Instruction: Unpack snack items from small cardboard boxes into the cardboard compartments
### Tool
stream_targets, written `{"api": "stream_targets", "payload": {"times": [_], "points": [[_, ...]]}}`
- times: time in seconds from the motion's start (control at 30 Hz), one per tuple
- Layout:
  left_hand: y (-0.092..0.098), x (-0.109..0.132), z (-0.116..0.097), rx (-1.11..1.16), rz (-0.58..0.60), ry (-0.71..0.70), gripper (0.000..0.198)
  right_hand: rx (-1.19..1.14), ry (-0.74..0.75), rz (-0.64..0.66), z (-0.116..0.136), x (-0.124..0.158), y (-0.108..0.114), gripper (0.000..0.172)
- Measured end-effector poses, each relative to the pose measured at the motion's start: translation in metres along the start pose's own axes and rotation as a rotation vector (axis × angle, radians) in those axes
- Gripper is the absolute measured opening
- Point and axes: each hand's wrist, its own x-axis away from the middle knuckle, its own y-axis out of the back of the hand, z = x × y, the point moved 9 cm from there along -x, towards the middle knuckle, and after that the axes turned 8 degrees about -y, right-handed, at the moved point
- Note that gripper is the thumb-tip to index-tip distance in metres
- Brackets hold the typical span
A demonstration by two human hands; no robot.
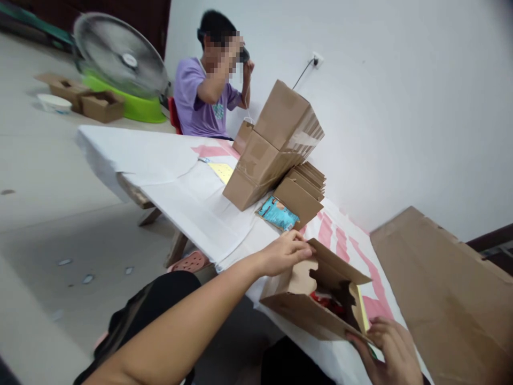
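Observation:
An open cardboard box [296,315] stands at the table's near edge, its top flap raised and something red inside. My left hand [286,254] rests on the box's far left corner, fingers bent over the flap's edge. At the near right corner, my right hand [388,347] has its thumb and fingers around the box's edge; a small green bit shows beside the thumb. A blue snack packet [278,213] lies beyond the box, against folded cardboard pieces [298,200].
Stacked closed boxes [260,158] stand mid-table on the white cover [172,182]. Behind them sits a person in purple [204,101], arms raised. A large carton [444,289] is at the right. A fan [128,60] and small boxes [102,106] are on the floor.

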Motion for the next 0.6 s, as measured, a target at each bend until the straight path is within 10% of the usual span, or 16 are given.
{"api": "stream_targets", "payload": {"times": [0.27, 0.6], "points": [[-0.011, 0.005, -0.041, -0.285, 0.075, -0.012, 0.042, -0.018, 0.241, 0.16, 0.043, 0.004, -0.006, 0.009], [-0.005, 0.001, -0.041, 0.099, 0.066, -0.023, 0.034, 0.052, 0.202, 0.323, 0.034, -0.008, -0.011, 0.02]]}}
